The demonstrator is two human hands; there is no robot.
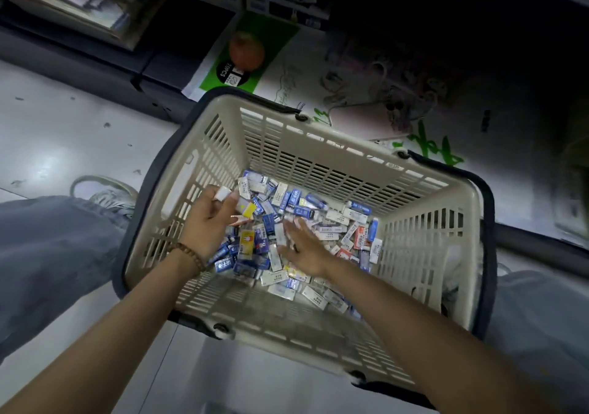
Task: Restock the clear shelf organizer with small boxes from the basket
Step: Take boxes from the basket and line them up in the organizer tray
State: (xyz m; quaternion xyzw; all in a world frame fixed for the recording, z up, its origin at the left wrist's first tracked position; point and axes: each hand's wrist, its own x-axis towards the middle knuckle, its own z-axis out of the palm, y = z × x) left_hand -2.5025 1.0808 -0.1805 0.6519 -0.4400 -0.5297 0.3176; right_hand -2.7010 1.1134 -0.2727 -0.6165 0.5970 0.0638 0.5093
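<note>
A beige plastic basket (430,232) with dark handles sits on the floor, its bottom covered with several small boxes (331,219) in white, blue, yellow and red. My left hand (210,222) is inside the basket at its left side, curled around a few small boxes, a white one (222,192) at my fingertips and a yellow one (249,210) by my palm. My right hand (302,244) lies flat on the pile in the middle, fingers spread, touching a white box. The clear shelf organizer is not in view.
Dark lower shelving (127,72) runs along the top left. A green and white carton (242,63) and a white printed box (382,101) stand behind the basket. My knees in grey trousers (47,248) flank the basket, and a shoe (105,193) rests at left.
</note>
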